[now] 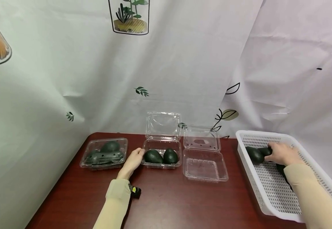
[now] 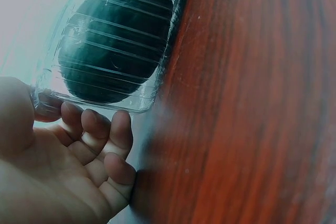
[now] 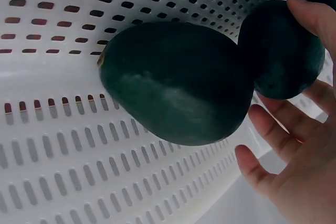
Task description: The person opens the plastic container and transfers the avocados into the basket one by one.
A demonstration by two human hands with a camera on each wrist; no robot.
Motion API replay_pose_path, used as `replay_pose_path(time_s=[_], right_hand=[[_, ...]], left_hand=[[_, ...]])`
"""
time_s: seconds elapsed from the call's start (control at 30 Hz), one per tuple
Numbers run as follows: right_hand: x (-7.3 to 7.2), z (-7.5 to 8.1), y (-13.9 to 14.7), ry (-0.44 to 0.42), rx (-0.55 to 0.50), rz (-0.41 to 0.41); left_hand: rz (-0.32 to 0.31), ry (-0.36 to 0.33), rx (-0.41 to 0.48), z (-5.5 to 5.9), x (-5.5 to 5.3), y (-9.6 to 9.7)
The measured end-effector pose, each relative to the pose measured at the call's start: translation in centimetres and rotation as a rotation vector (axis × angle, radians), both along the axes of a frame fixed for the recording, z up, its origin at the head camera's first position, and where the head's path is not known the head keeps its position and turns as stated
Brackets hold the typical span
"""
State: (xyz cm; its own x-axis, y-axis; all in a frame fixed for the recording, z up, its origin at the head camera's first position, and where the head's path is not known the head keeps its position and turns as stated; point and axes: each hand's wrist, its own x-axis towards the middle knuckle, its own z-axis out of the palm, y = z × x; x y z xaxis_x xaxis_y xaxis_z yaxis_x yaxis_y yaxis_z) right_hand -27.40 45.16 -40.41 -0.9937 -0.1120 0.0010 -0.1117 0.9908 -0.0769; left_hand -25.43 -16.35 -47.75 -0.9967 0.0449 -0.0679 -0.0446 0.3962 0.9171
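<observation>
My left hand (image 1: 132, 161) grips the left edge of the middle clear plastic clamshell box (image 1: 162, 143), which stands with its lid up. Two dark green avocados (image 1: 153, 156) lie side by side in it. The left wrist view shows thumb and index finger pinching the box's rim, with the other fingers curled by its end wall. Inside the white basket, my right hand (image 1: 284, 154) holds a dark avocado (image 3: 281, 51), thumb on one side and fingers around the other. A larger avocado (image 3: 178, 85) lies right beside it, against the basket wall.
At the left stands a closed clamshell (image 1: 104, 141) with avocados inside. An open clamshell (image 1: 203, 168) without fruit sits right of the middle one. The perforated white basket (image 1: 277, 197) takes up the table's right side. A patterned curtain (image 1: 183, 63) hangs behind the reddish-brown table (image 1: 177, 203).
</observation>
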Motion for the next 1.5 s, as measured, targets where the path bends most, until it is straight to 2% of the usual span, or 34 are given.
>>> replay_pose_path(time_s=[0.27, 0.57, 0.73, 0.87, 0.97, 1.13, 1.3, 1.5], right_hand=[[0.2, -0.3, -0.1, -0.022, 0.003, -0.005], [1.2, -0.4, -0.1, -0.101, 0.035, -0.036], [2.0, 0.9, -0.4, -0.176, -0.009, -0.069], [2.2, 2.7, -0.9, -0.190, -0.035, -0.088], [2.2, 4.1, -1.4, -0.168, -0.032, -0.071], [1.5, 6.3, -2.8, -0.085, -0.003, -0.011], [0.6, 8.3, -5.5, 0.011, 0.024, 0.053], [0.4, 10.8, -9.7, 0.126, 0.021, 0.114]], left_hand=[[0.006, 0.015, -0.003, 0.1, -0.1, 0.0], [-0.010, 0.005, -0.012, -0.1, -0.1, 0.1], [-0.005, 0.010, -0.013, -0.1, 0.0, 0.2], [-0.004, 0.010, -0.009, 0.0, 0.0, 0.3], [-0.005, 0.012, -0.006, 0.0, 0.0, 0.2], [-0.003, 0.016, -0.005, 0.0, -0.1, 0.1], [0.013, 0.014, -0.007, -0.1, -0.1, -0.1], [0.009, 0.011, 0.002, 0.0, 0.0, 0.0]])
